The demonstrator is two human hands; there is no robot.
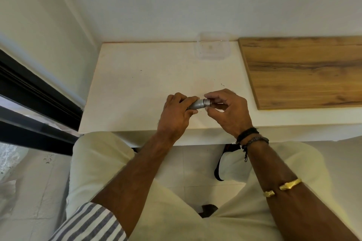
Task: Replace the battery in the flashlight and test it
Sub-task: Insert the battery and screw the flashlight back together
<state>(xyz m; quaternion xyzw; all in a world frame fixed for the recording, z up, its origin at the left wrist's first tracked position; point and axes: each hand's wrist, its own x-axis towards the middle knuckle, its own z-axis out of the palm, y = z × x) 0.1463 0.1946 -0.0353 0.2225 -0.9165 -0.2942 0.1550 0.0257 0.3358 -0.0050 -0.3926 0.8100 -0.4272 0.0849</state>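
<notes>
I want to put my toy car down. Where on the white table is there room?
Most of the white table is bare: the wide patch left of the hands, and the strip between the hands and the clear plastic container. It is crowded where the left hand and right hand hold the flashlight.

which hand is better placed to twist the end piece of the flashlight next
The right hand: its fingertips already pinch the small end piece, while the left hand wraps the flashlight body in a full grip above the white table, better suited to steadying it.
</notes>
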